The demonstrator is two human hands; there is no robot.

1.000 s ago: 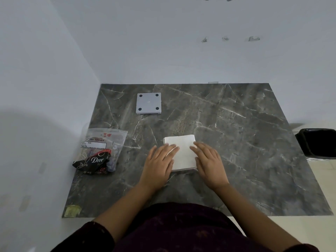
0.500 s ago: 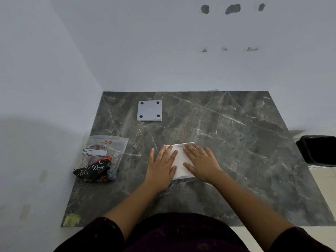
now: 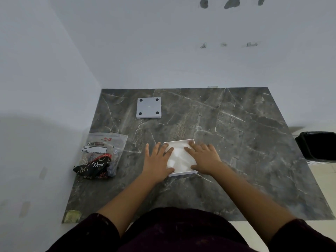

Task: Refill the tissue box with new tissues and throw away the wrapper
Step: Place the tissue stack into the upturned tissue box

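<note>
A white square tissue box (image 3: pixel 177 143) lies open on the dark marble table (image 3: pixel 236 160), with white tissues (image 3: pixel 179 157) filling it. My left hand (image 3: pixel 157 160) rests flat on the box's left side, fingers spread over the tissues. My right hand (image 3: pixel 203 158) lies flat on the right side, fingers pointing left across the tissues. Neither hand grips anything. At the table's left edge lies the clear plastic wrapper (image 3: pixel 103 151), with a black Dove packet on its near end. The box's grey lid (image 3: pixel 149 107), with black pads at its corners, sits at the back.
A black bin (image 3: pixel 318 145) stands on the floor off the table's right edge. White walls close the left and back sides. A small yellowish patch (image 3: pixel 72 216) marks the table's near left corner.
Both hands have stayed pressed on the tissues, the right sliding further left over them. The box's rim now shows around the stack. The view has tilted slightly.
</note>
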